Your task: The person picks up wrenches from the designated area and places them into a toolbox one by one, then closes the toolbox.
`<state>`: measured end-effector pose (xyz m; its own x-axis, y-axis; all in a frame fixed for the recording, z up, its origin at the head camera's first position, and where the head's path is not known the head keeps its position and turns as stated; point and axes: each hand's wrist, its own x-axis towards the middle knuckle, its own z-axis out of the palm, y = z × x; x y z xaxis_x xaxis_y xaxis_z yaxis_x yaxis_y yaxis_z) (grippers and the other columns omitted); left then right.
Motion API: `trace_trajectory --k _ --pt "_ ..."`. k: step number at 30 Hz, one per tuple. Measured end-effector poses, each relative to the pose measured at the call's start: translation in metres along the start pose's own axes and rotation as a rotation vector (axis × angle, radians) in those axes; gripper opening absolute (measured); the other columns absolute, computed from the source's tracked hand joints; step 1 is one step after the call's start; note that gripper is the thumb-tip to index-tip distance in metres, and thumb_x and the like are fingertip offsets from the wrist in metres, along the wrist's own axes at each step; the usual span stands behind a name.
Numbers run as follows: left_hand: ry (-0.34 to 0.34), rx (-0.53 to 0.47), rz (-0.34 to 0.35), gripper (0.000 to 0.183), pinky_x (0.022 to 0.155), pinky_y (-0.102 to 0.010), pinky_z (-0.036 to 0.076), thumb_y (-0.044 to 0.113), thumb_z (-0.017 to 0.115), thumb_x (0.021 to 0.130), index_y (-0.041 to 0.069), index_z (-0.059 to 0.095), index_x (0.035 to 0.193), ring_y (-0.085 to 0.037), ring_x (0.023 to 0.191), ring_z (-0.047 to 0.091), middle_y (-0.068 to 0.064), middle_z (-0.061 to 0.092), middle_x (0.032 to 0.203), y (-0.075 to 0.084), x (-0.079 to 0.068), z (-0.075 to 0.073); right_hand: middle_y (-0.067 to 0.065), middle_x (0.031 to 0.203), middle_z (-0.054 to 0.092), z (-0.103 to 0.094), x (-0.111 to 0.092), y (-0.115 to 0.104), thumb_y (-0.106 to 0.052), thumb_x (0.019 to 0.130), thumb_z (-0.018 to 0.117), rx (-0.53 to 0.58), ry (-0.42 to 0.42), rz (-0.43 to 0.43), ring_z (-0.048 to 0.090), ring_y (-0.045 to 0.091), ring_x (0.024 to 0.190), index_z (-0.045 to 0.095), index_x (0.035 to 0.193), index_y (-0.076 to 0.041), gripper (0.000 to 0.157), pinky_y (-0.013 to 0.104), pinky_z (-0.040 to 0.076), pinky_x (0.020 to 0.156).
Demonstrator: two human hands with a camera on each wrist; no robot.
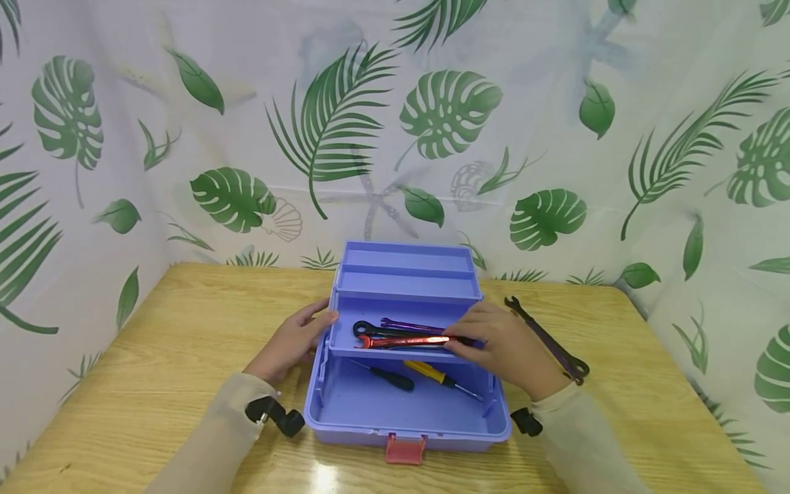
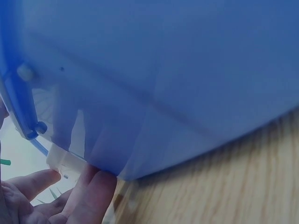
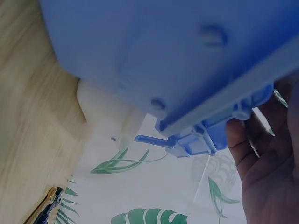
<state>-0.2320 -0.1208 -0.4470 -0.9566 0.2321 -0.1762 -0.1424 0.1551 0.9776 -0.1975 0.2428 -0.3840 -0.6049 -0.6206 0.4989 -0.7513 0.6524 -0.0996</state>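
A blue-purple toolbox point(image 1: 407, 418) stands with its lid raised and its upper tray point(image 1: 345, 309) tilted out over the lower bin. My left hand point(image 1: 296, 343) grips the left side of the tray, thumb on its edge; the left wrist view shows its fingers point(image 2: 100, 191) against the box. With my right hand point(image 1: 500, 343) I hold the right end of a shiny red wrench point(image 1: 395, 341) at the tray. A black ratchet wrench point(image 1: 365, 329) and a purple wrench point(image 1: 401, 324) lie behind it, their right ends hidden by that hand.
In the lower bin lie a dark-handled screwdriver point(image 1: 391, 377) and a yellow-handled screwdriver point(image 1: 426, 371). Two dark wrenches point(image 1: 546, 339) rest together on the wooden table point(image 1: 216, 309), right of the box. A pink latch point(image 1: 404, 451) hangs at the front. Leaf-print cloth point(image 1: 370, 226) lines the back.
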Motion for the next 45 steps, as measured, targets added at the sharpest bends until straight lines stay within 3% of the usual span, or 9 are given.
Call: trace_trajectory --k 8,12,16,21,25,29,33,39,45 --pt "-0.004 0.005 0.013 0.075 0.081 -0.046 0.064 0.055 0.063 0.100 0.018 0.039 0.160 -0.029 0.101 0.074 -0.023 0.066 0.132 0.002 -0.002 0.000 -0.008 0.090 0.070 0.003 0.000 0.003 -0.026 0.083 0.089 -0.010 0.008 0.002 0.060 0.011 0.086 0.084 0.095 -0.017 0.015 0.031 0.054 0.070" --pt "0.002 0.008 0.009 0.075 0.081 -0.045 0.064 0.055 0.064 0.099 0.019 0.039 0.160 -0.028 0.101 0.074 -0.022 0.067 0.131 0.002 -0.002 0.000 -0.007 0.094 0.071 0.000 -0.002 0.002 -0.024 0.085 0.087 0.043 -0.006 0.046 0.061 0.012 0.090 0.083 0.099 -0.016 0.017 0.034 0.055 0.073" --pt "0.000 0.006 0.005 0.074 0.081 -0.045 0.064 0.055 0.064 0.099 0.020 0.040 0.160 -0.028 0.101 0.074 -0.022 0.068 0.130 0.003 -0.002 0.001 -0.005 0.101 0.072 -0.011 -0.012 0.008 -0.020 0.090 0.082 0.075 0.028 0.141 0.064 0.015 0.096 0.081 0.106 -0.015 0.017 0.039 0.057 0.077" --pt "-0.008 0.003 0.010 0.075 0.082 -0.046 0.063 0.054 0.063 0.100 0.018 0.038 0.161 -0.029 0.101 0.074 -0.024 0.066 0.131 0.003 -0.002 0.002 0.001 0.099 0.075 -0.030 -0.034 0.029 -0.010 0.090 0.080 -0.017 0.161 0.253 0.067 0.019 0.092 0.080 0.105 -0.011 0.015 0.042 0.057 0.074" --pt "0.002 0.005 0.004 0.074 0.082 -0.045 0.063 0.055 0.063 0.099 0.021 0.039 0.160 -0.029 0.102 0.074 -0.023 0.067 0.131 0.002 -0.002 0.001 0.009 0.100 0.074 -0.041 -0.048 0.045 -0.015 0.097 0.071 -0.062 0.169 0.489 0.068 0.027 0.087 0.073 0.119 -0.006 0.024 0.047 0.056 0.073" --pt "0.004 0.004 0.001 0.074 0.082 -0.045 0.063 0.056 0.063 0.099 0.022 0.039 0.160 -0.029 0.102 0.074 -0.021 0.068 0.130 0.001 -0.001 0.001 0.020 0.108 0.072 -0.045 -0.061 0.059 -0.022 0.101 0.064 -0.091 0.081 0.740 0.069 0.038 0.093 0.065 0.125 0.000 0.033 0.055 0.056 0.073" --pt "0.008 -0.001 -0.005 0.075 0.082 -0.045 0.063 0.056 0.063 0.099 0.021 0.039 0.160 -0.028 0.103 0.074 -0.021 0.068 0.130 -0.001 -0.002 0.001 0.023 0.109 0.071 -0.045 -0.070 0.072 -0.024 0.101 0.063 -0.079 -0.103 0.872 0.067 0.039 0.092 0.068 0.114 0.001 0.028 0.055 0.055 0.070" --pt "0.004 0.006 -0.004 0.077 0.082 -0.046 0.063 0.057 0.061 0.100 0.018 0.037 0.161 -0.028 0.105 0.073 -0.023 0.066 0.135 -0.001 -0.002 0.000 0.016 0.097 0.070 -0.042 -0.079 0.080 -0.022 0.099 0.064 0.018 -0.358 0.959 0.063 0.029 0.079 0.071 0.104 -0.001 0.023 0.045 0.052 0.064" --pt "0.013 0.001 -0.010 0.076 0.081 -0.045 0.063 0.057 0.063 0.099 0.020 0.039 0.160 -0.028 0.104 0.074 -0.020 0.067 0.133 0.000 -0.001 0.002 0.007 0.080 0.065 -0.039 -0.083 0.080 -0.017 0.097 0.065 0.064 -0.447 0.991 0.057 0.022 0.070 0.071 0.093 -0.004 0.015 0.037 0.047 0.060"
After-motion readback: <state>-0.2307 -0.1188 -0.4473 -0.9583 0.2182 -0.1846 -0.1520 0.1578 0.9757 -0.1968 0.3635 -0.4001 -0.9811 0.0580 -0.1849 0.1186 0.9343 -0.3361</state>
